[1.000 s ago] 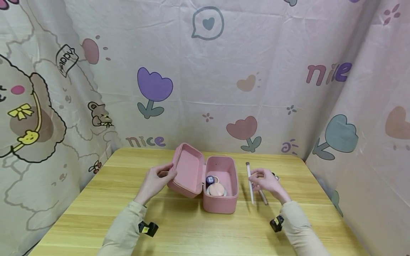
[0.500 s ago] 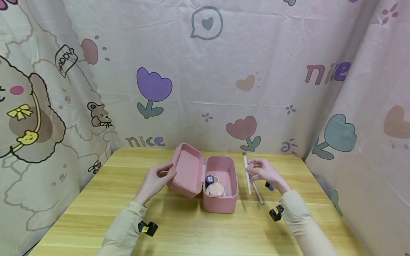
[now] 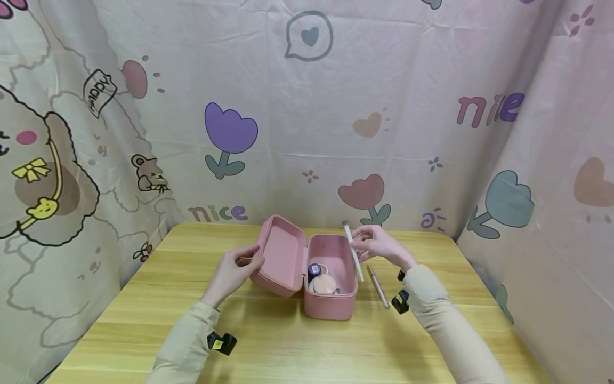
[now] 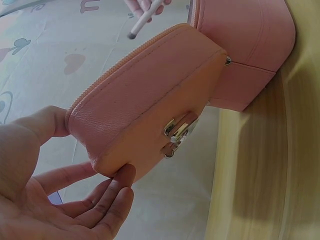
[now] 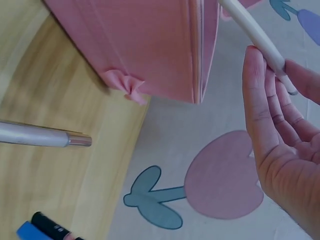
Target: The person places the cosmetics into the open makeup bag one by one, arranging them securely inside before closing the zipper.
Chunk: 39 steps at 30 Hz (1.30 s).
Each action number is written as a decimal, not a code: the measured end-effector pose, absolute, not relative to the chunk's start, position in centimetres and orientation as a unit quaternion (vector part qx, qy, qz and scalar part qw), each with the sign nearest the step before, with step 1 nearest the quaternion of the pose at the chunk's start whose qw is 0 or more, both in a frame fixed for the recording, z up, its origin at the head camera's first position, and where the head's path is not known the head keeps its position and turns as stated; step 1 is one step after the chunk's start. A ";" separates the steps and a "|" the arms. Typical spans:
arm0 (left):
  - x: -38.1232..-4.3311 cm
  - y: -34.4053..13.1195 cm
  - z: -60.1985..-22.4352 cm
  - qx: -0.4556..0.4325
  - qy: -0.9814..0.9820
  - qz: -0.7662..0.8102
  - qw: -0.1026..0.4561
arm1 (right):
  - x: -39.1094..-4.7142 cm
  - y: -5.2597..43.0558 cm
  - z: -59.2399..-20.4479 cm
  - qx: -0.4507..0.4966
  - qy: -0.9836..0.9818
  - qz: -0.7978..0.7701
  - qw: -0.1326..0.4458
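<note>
The pink cosmetic case [image 3: 331, 308] stands on the table with its lid [image 3: 282, 256] swung out to the left. My left hand [image 3: 233, 273] holds the lid's outer edge, thumb on one side and fingers on the other. Above the case's right rim, my right hand [image 3: 381, 245] pinches a slim white makeup brush [image 3: 357, 264] between thumb and fingers. The brush leans, its dark tip [image 4: 131, 36] pointing up and away. Inside the case lie a small dark purple container [image 3: 314, 270] and a round peach puff [image 3: 324, 284].
A pale pink pen-like stick [image 3: 379, 288] lies right of the case. Beyond it, partly behind my right wrist, is a black and blue item [image 5: 47, 227]. A pink bow [image 5: 127, 84] sits on the case's side. A printed curtain [image 3: 288, 133] hangs behind the table.
My right hand has carried the white brush left and away from me, from over the table to the case's right rim. My left hand and the lid have stayed put.
</note>
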<state>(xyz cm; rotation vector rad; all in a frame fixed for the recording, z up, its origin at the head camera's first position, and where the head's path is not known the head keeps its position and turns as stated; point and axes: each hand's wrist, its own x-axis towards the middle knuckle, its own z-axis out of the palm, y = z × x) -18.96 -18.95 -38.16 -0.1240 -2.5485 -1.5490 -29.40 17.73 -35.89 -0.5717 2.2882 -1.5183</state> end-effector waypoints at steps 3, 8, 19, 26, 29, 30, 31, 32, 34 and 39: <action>-18.9 -18.9 -38.2 -0.038 -0.852 -0.517 0.076 | -29.8 16.7 -35.6 -0.201 0.812 -0.521 0.171; -18.9 -19.0 -38.2 -0.038 -0.852 -0.517 0.074 | -30.1 15.3 -35.4 -0.206 0.826 -0.496 0.171; -19.0 -19.0 -38.2 -0.038 -0.854 -0.514 0.075 | -31.1 13.1 -36.2 -0.199 0.866 -0.434 0.149; -19.0 -19.0 -38.2 -0.037 -0.853 -0.515 0.076 | -31.4 12.3 -36.6 -0.188 0.887 -0.397 0.144; -19.0 -19.0 -38.2 -0.036 -0.852 -0.517 0.075 | -31.5 12.0 -36.7 -0.183 0.897 -0.379 0.137; -18.9 -19.0 -38.2 -0.036 -0.852 -0.517 0.074 | -31.5 11.8 -36.8 -0.183 0.900 -0.372 0.135; -18.9 -19.0 -38.2 -0.036 -0.852 -0.517 0.073 | -31.5 11.7 -36.8 -0.180 0.903 -0.368 0.133; -18.9 -19.0 -38.2 -0.036 -0.853 -0.516 0.073 | -31.6 11.7 -36.9 -0.178 0.905 -0.363 0.133; -18.9 -19.0 -38.2 -0.036 -0.853 -0.515 0.074 | -31.7 11.6 -37.0 -0.180 0.907 -0.357 0.134; -18.9 -18.9 -38.1 -0.035 -0.855 -0.511 0.075 | -31.9 11.7 -37.3 -0.200 0.905 -0.350 0.135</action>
